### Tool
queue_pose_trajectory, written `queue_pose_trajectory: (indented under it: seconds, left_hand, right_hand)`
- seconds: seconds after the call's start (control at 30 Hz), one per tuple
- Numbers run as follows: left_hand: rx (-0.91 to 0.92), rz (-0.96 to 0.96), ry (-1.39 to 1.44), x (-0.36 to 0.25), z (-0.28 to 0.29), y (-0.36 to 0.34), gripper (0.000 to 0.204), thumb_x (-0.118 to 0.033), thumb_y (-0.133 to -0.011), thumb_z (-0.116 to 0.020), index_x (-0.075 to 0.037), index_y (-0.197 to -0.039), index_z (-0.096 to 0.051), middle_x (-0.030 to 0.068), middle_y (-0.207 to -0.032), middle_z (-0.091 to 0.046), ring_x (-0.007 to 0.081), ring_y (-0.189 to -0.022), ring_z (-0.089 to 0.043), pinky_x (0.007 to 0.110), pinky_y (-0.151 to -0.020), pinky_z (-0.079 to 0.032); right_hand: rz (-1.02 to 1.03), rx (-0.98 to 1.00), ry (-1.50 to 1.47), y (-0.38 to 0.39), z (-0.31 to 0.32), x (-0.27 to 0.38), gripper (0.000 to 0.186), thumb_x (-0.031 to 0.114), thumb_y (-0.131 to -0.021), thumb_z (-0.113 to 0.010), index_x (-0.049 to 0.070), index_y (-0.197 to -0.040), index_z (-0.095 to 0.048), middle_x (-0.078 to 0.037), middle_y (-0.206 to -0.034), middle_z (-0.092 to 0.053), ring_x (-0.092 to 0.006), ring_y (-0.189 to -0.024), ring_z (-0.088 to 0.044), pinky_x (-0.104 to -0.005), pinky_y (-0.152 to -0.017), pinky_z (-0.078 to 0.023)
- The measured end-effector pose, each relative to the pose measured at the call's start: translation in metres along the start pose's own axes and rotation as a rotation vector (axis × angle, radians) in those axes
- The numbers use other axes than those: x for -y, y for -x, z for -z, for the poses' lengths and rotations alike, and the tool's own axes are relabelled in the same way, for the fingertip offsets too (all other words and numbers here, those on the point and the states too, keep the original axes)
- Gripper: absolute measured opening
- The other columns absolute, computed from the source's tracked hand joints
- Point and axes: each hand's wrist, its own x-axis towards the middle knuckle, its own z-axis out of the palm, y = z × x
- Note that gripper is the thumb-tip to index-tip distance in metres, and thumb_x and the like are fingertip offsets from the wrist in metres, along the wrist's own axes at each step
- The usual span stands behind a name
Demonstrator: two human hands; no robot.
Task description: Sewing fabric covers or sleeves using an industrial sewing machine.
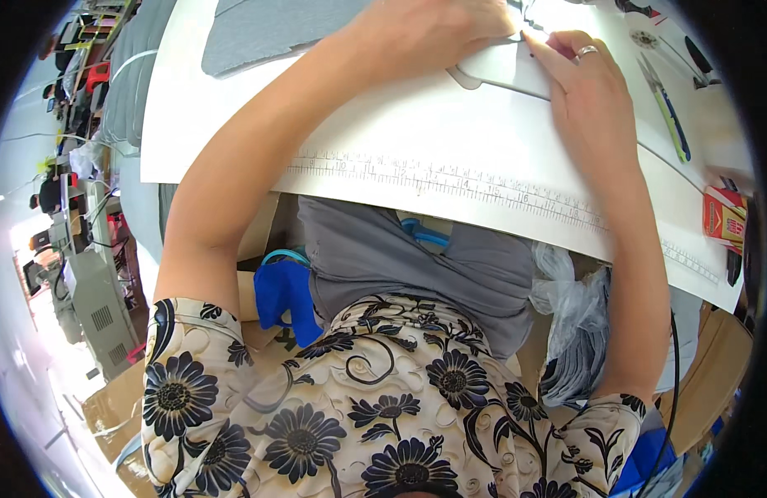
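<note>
Both hands meet near the top edge, beside a bright metal part (528, 12) that looks like a sewing machine's needle area. My left hand (441, 31) reaches in with its fingers curled and closed; its fingertips sit close to the metal part, and what they hold is hidden. My right hand (595, 79), with a ring on one finger, has thumb and forefinger drawn together near the same spot. Anything between them is too small to make out. A smooth pale plate (512, 68) lies under the fingers. Left of it, a grey fabric piece (271, 35) rests on the white tabletop (226, 124).
Thread snips (667, 112) and a red-yellow box (723, 217) lie at the right. A printed ruler (450, 178) follows the table's near edge. Grey fabric (383, 257) covers my lap, and stacked grey pieces (134, 79) hang at the left. A clear plastic bag (578, 311) hangs below.
</note>
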Motion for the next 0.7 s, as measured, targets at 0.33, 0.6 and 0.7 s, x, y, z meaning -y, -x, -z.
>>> queue_pose_trajectory:
  seconds: [0.33, 0.6, 0.7]
  left_hand:
    - [-0.001, 0.1, -0.145, -0.003, -0.002, -0.012, 0.016, -0.01, -0.089, -0.055, 0.0, -0.087, -0.067, 0.0174, -0.096, -0.07, 0.031, -0.088, -0.068, 0.04, -0.075, -0.054]
    - [0.192, 0.145, -0.259, -0.019, 0.025, -0.029, 0.017, -0.011, -0.087, -0.056, 0.0, -0.078, -0.066, 0.0158, -0.087, -0.069, 0.0283, -0.075, -0.068, 0.04, -0.067, -0.053]
    - [0.502, 0.344, -0.257, -0.014, 0.037, -0.046, 0.019, -0.015, -0.085, -0.06, 0.001, -0.08, -0.068, 0.0162, -0.086, -0.069, 0.0288, -0.072, -0.067, 0.039, -0.066, -0.053]
  right_hand:
    - [-0.03, 0.003, -0.027, 0.006, -0.004, -0.007, 0.036, 0.004, -0.087, -0.053, 0.013, -0.119, -0.068, -0.01, -0.107, -0.061, -0.0255, -0.1, -0.06, -0.0367, -0.09, -0.048]
    - [-0.078, 0.01, -0.037, 0.006, -0.005, -0.005, 0.035, 0.005, -0.087, -0.053, 0.013, -0.117, -0.069, -0.01, -0.11, -0.062, -0.025, -0.101, -0.06, -0.0363, -0.09, -0.048]
    - [-0.042, -0.114, -0.004, 0.01, -0.008, -0.005, 0.026, 0.004, -0.083, -0.06, 0.012, -0.105, -0.073, -0.005, -0.098, -0.063, -0.0227, -0.094, -0.061, -0.0359, -0.081, -0.051]
